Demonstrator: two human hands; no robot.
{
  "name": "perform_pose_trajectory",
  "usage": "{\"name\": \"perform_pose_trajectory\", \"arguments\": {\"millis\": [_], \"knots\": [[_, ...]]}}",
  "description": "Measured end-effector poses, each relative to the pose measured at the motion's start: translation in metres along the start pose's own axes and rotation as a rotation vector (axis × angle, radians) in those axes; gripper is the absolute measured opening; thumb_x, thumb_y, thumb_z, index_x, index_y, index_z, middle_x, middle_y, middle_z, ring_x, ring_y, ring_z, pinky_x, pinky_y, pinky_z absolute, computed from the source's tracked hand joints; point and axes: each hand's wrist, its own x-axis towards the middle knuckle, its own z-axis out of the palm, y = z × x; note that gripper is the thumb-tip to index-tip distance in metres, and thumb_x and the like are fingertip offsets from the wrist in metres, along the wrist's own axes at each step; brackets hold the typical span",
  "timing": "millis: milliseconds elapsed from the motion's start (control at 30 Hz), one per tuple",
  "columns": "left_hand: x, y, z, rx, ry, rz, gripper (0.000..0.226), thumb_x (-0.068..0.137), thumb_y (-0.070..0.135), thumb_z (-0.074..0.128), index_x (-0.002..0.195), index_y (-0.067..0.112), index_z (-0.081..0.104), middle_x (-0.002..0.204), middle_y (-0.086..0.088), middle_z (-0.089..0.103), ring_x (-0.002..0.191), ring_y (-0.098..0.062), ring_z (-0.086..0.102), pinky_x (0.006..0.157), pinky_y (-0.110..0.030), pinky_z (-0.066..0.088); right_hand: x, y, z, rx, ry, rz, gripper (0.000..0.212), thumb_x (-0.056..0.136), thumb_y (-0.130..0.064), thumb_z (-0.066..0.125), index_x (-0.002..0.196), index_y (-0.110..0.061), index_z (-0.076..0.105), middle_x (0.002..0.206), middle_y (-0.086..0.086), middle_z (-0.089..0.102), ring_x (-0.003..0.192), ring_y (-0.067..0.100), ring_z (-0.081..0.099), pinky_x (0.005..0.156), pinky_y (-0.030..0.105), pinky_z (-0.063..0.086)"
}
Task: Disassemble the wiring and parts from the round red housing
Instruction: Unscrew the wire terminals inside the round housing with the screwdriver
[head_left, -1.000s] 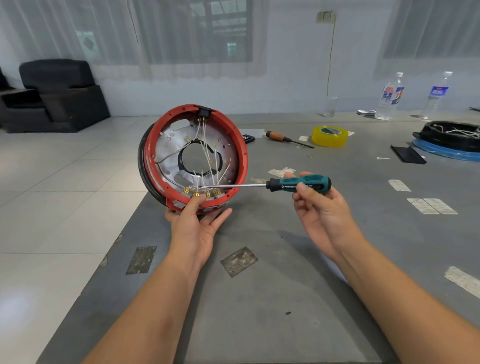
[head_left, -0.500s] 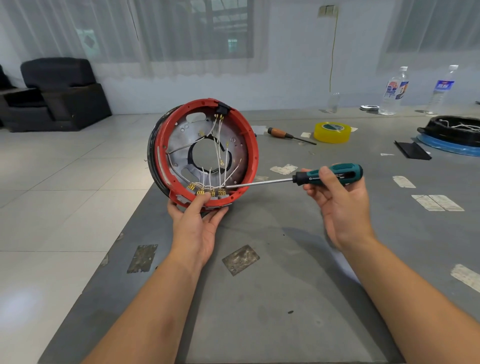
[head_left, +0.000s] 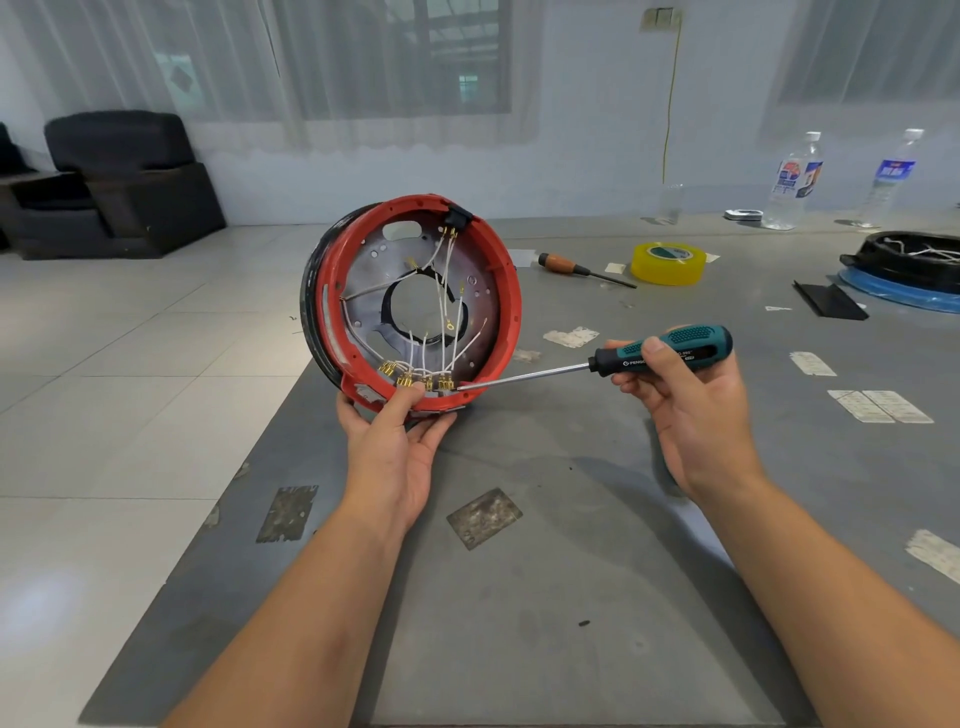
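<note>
The left hand (head_left: 387, 447) grips the round red housing (head_left: 415, 304) by its near rim, propped upright at the worktop's (head_left: 571, 597) left edge (white wires (head_left: 441, 291) inside). The right hand's (head_left: 685, 410) fingers wrap the green screwdriver (head_left: 660, 353), its tip at the brass terminals (head_left: 415, 382).

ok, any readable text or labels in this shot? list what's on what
"PENGO…" on the screwdriver handle, cut off by the right hand; small label beside it unreadable.
Left bottle label: too blurred.
Right bottle label: too blurred.
Tape roll: no readable text.
</note>
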Motion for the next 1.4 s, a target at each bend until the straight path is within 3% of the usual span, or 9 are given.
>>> {"name": "perform_pose_trajectory", "arguments": {"millis": [367, 533, 667, 833, 1033, 1167, 1300, 1400], "knots": [[-0.001, 0.001, 0.0, 0.018, -0.01, 0.009, 0.065, 0.091, -0.008, 0.07, 0.122, 0.047, 0.054, 0.134, -0.006, 0.065, 0.103, -0.036, 0.077, 0.083, -0.053, 0.065, -0.003, -0.003, 0.002, -0.01, -0.023, -0.013, 0.021, 0.095, -0.013, 0.067, 0.107, -0.015, 0.051, 0.118, 0.032, 0.066, 0.082, 0.029, 0.071, 0.072, 0.027, 0.059], [-0.002, 0.001, 0.001, 0.056, -0.003, 0.03, 0.073, 0.09, -0.009, 0.071, 0.136, 0.043, 0.049, 0.131, -0.007, 0.067, 0.107, -0.037, 0.076, 0.083, -0.05, 0.065, -0.002, -0.007, 0.002, -0.038, -0.06, -0.046, 0.02, 0.095, -0.01, 0.068, 0.106, -0.015, 0.052, 0.108, 0.018, 0.074, 0.077, 0.029, 0.072, 0.071, 0.029, 0.059], [-0.003, -0.001, 0.001, 0.09, -0.006, 0.058, 0.072, 0.09, -0.01, 0.071, 0.134, 0.044, 0.05, 0.129, -0.004, 0.069, 0.109, -0.035, 0.076, 0.083, -0.049, 0.065, 0.002, -0.02, 0.007, -0.184, -0.095, -0.088, 0.025, 0.092, -0.01, 0.074, 0.104, -0.016, 0.053, 0.093, 0.009, 0.075, 0.077, 0.031, 0.076, 0.07, 0.029, 0.06], [-0.004, -0.002, 0.001, 0.133, -0.013, 0.087, 0.072, 0.089, -0.01, 0.074, 0.131, 0.043, 0.05, 0.134, -0.005, 0.068, 0.115, -0.033, 0.074, 0.093, -0.057, 0.061, 0.007, -0.044, 0.015, -0.347, -0.183, -0.147, 0.044, 0.086, -0.002, 0.079, 0.117, -0.018, 0.053, 0.106, 0.018, 0.059, 0.078, 0.034, 0.076, 0.072, 0.034, 0.063], [-0.004, -0.005, 0.003, 0.174, -0.011, 0.123, 0.078, 0.084, -0.011, 0.077, 0.143, 0.032, 0.046, 0.14, -0.012, 0.064, 0.123, -0.035, 0.069, 0.088, -0.055, 0.063, 0.019, -0.08, 0.022, -0.626, -0.283, -0.106, 0.047, 0.076, -0.011, 0.09, 0.099, -0.007, 0.049, 0.08, 0.015, 0.075, 0.071, 0.028, 0.078, 0.059, 0.028, 0.061], [-0.001, -0.005, 0.001, 0.16, 0.02, 0.109, 0.071, 0.086, -0.008, 0.077, 0.132, 0.039, 0.051, 0.138, -0.009, 0.066, 0.121, -0.034, 0.07, 0.085, -0.051, 0.065, 0.019, -0.09, 0.02, -0.807, -0.365, -0.095, 0.036, 0.075, -0.02, 0.091, 0.096, -0.012, 0.062, 0.078, 0.003, 0.077, 0.071, 0.019, 0.078, 0.059, 0.023, 0.06], [0.0, -0.005, 0.0, 0.129, 0.041, 0.102, 0.07, 0.089, -0.008, 0.074, 0.136, 0.036, 0.047, 0.135, -0.009, 0.067, 0.112, -0.033, 0.075, 0.089, -0.055, 0.063, 0.01, -0.077, 0.011, -0.691, -0.337, -0.103, 0.024, 0.076, -0.016, 0.089, 0.093, -0.012, 0.073, 0.081, 0.004, 0.077, 0.072, 0.022, 0.078, 0.062, 0.021, 0.06], [0.001, -0.004, 0.0, 0.098, 0.045, 0.095, 0.065, 0.09, -0.007, 0.074, 0.125, 0.042, 0.049, 0.135, -0.006, 0.066, 0.11, -0.034, 0.075, 0.088, -0.055, 0.063, -0.001, -0.061, -0.003, -0.623, -0.29, -0.105, 0.022, 0.076, -0.019, 0.088, 0.092, -0.017, 0.074, 0.082, 0.003, 0.078, 0.074, 0.022, 0.078, 0.065, 0.022, 0.061]]}}
